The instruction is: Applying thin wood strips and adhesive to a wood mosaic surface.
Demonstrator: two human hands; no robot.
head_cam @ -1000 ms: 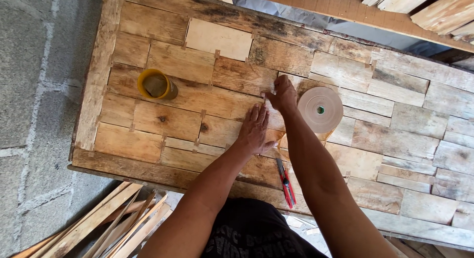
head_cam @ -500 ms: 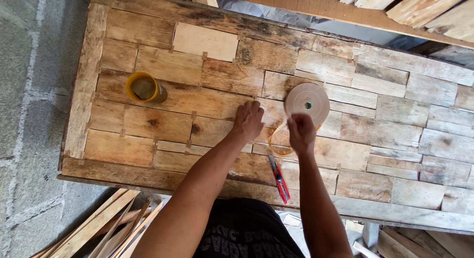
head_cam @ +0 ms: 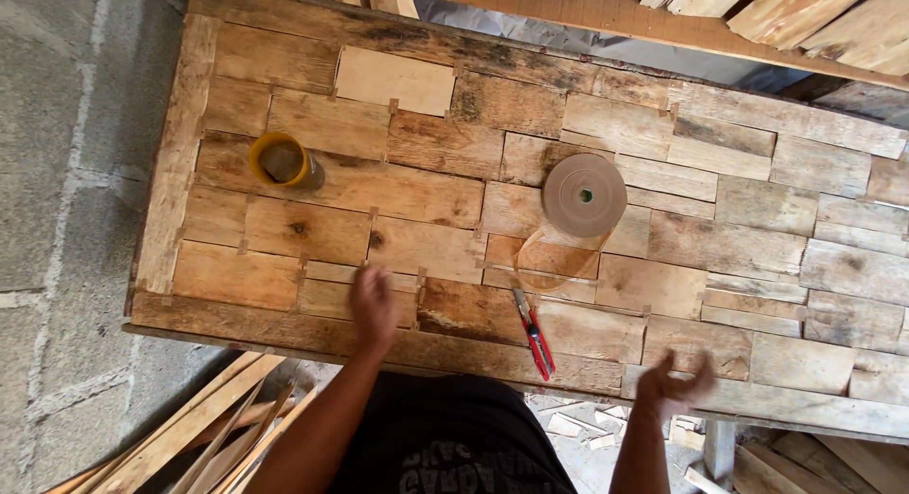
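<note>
Left hand: my left hand (head_cam: pixel 374 305) is blurred, flat and open, resting on or just over the near planks of the patchwork wood panel (head_cam: pixel 398 196); it grips nothing.
Right hand: my right hand (head_cam: pixel 674 385) hangs off the near edge of the panel, fingers spread and curled upward, empty, also blurred.
Between the hands: the red-handled cutter (head_cam: pixel 535 331) lies on the near boards, nearer my right hand, touching neither.
Beyond the cutter: the roll of brown paper tape (head_cam: pixel 584 194) lies flat mid-panel, a loose loop of tape (head_cam: pixel 547 259) trailing from it toward me.
Far left: a yellow cup (head_cam: pixel 281 161) stands on the boards, well apart from both hands.
Below: loose wood strips (head_cam: pixel 199 428) are piled by my left side on the floor.
Risk: as I judge it, a careless sweep of my right hand could knock the cutter off the near edge, and the loose tape loop could fold and stick to itself.
</note>
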